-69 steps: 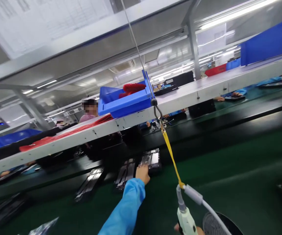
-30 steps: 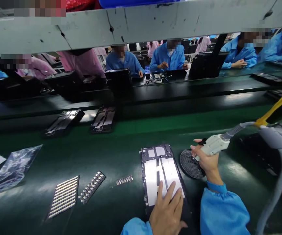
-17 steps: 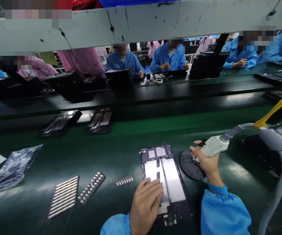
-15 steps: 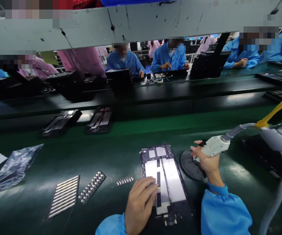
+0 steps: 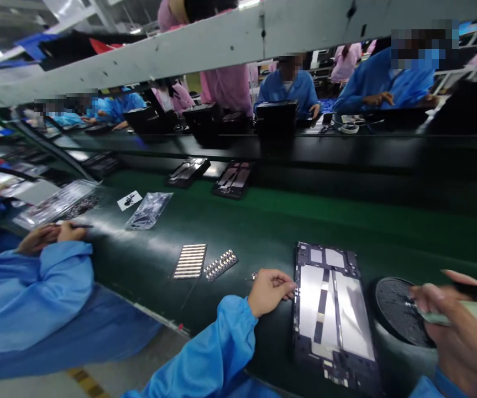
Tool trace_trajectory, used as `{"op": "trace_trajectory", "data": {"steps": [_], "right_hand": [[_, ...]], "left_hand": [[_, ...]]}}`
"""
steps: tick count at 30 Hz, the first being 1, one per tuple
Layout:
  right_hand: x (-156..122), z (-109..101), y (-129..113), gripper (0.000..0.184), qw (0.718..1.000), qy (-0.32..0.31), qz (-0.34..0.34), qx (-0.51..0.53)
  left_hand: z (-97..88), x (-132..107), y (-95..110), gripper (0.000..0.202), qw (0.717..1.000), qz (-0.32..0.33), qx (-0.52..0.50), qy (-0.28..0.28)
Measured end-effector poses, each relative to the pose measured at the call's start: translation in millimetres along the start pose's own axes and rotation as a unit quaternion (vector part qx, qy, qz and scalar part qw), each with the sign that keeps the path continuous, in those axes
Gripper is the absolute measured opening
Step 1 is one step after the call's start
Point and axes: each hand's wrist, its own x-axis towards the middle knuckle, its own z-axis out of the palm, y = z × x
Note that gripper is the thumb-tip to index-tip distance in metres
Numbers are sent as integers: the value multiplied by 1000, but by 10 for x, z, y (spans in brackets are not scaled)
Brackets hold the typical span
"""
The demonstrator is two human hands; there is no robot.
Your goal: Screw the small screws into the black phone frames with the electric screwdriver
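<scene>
Now, a white hose-fed hand tool [image 5: 474,310] is clenched in the right hand [image 5: 456,331]; the curled left hand [image 5: 269,292], its hold unclear, lies just beside a sheet-lined metal device frame [image 5: 331,318] on the green conveyor surface [image 5: 346,221], ribbed strips [image 5: 189,261] remaining apart.

A factory floor — an electronics assembly line, by the look of it. Workers [image 5: 290,88] in blue or pink smocks sit in rows along a green conveyor belt [image 5: 346,221], metal device frames [image 5: 233,178] spaced down it, a grey shelf [image 5: 221,38] above — more stations stretch far back.
</scene>
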Motion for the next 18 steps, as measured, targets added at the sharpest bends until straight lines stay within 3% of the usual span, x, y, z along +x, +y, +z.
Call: {"op": "trace_trajectory", "data": {"steps": [7,12,16,18], "right_hand": [[-315,320,-104,42,994,-89,54,17],[-419,540,-88,41,984,-171,38,18],[-427,807,-3,31,967,-253,6,-1],[-409,939,69,30,960,-281,-9,-13]], "left_hand": [[160,162,72,6,970,130,192,76],[146,280,97,4,970,137,189,71],[124,321,96,17,976,105,184,54],[122,263,64,9,957,161,236,49]]}}
